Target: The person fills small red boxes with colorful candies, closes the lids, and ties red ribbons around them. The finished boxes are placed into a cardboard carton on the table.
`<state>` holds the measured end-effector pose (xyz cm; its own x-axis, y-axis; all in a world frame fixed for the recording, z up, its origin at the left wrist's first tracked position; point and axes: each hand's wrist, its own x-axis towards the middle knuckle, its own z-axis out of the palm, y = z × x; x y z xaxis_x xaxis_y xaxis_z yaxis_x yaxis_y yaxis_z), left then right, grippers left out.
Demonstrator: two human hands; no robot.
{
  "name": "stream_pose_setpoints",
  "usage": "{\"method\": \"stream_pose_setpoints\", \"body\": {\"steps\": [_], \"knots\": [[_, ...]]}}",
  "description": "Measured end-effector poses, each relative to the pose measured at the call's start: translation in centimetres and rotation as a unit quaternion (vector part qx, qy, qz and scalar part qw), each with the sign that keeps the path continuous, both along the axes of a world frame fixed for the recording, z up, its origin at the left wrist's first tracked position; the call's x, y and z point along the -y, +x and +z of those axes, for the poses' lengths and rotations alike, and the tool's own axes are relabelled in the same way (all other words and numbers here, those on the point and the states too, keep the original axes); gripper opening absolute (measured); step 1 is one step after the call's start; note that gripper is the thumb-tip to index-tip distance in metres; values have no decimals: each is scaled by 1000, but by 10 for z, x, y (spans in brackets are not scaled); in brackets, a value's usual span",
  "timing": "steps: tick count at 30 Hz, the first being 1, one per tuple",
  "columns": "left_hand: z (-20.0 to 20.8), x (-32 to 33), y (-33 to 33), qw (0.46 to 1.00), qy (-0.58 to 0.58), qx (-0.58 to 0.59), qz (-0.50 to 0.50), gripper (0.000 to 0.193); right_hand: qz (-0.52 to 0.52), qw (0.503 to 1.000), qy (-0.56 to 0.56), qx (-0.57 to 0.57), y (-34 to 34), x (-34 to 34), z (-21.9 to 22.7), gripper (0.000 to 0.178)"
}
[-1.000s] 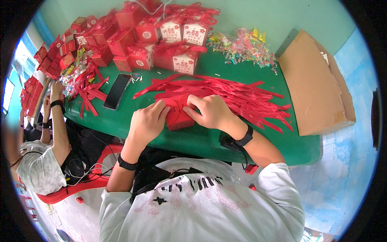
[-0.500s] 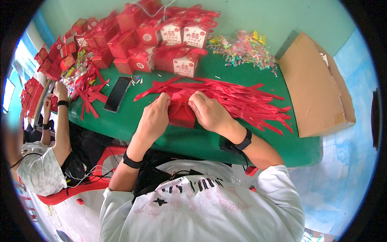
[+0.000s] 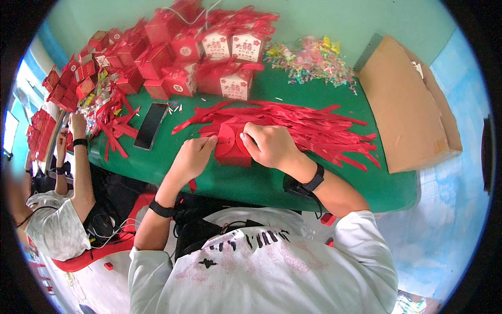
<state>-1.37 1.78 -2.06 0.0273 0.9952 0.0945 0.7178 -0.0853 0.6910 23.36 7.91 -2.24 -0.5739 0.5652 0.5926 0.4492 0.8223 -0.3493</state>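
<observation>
Item one, seen through my head camera: a small red box [image 3: 233, 155], open-flapped, at the centre of the frame, standing on the green table [image 3: 261, 186] between two bare hands. Item two: the left hand [image 3: 192, 158], just left of the box, thumb and fingers drawn together at its left edge; what lies between them I cannot tell. Item three: a short red ribbon end [image 3: 192, 185], hanging just below the left hand. Item four: the right hand [image 3: 273, 147], at the box's upper right edge, fingers curled, thumb touching the red card; whether it is clamped on the box I cannot tell. Item five: a black band on each wrist. Item six: a broad heap of loose red ribbons [image 3: 319, 128], right of centre, behind the hands. Item seven: a dark phone [image 3: 151, 125], left of centre, small white bits [image 3: 175, 108] beside it. Item eight: stacked red boxes [image 3: 152, 63], ribbon-topped, upper left, several white-fronted boxes [image 3: 247, 47] among them at upper centre. Item nine: a heap of wrapped sweets [image 3: 316, 62], upper right of centre. Item ten: a brown carton [image 3: 400, 110], right of the frame. Item eleven: a co-worker [image 3: 57, 230] in a pale shirt, lower left, hands raised near the table's edge.
</observation>
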Motion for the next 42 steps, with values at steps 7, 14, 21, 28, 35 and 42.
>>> {"method": "stream_pose_setpoints", "body": {"steps": [7, 14, 21, 28, 35, 42], "knots": [[31, -16, -30, 975, -164, -1, -151, 39, 23, 1000, 7, -7, 0, -3, 0, 15], [41, -24, -22, 961, -120, 138, -205, 15, 27, 999, -17, 3, -2, -3, 1, 18], [15, -1, 41, 984, 173, -30, 27, 15, 71, 991, -116, -11, 6, 2, 7, 17], [19, 5, 39, 978, 189, -92, -16, 15, 35, 992, 110, 45, 18, -10, 15, 13], [16, -8, 27, 980, 182, 27, -76, 16, -31, 995, 75, -60, -5, -3, 10, 21], [7, -5, 36, 975, 210, 67, -8, 17, 12, 984, -97, -151, -4, -9, -4, 20]]}}
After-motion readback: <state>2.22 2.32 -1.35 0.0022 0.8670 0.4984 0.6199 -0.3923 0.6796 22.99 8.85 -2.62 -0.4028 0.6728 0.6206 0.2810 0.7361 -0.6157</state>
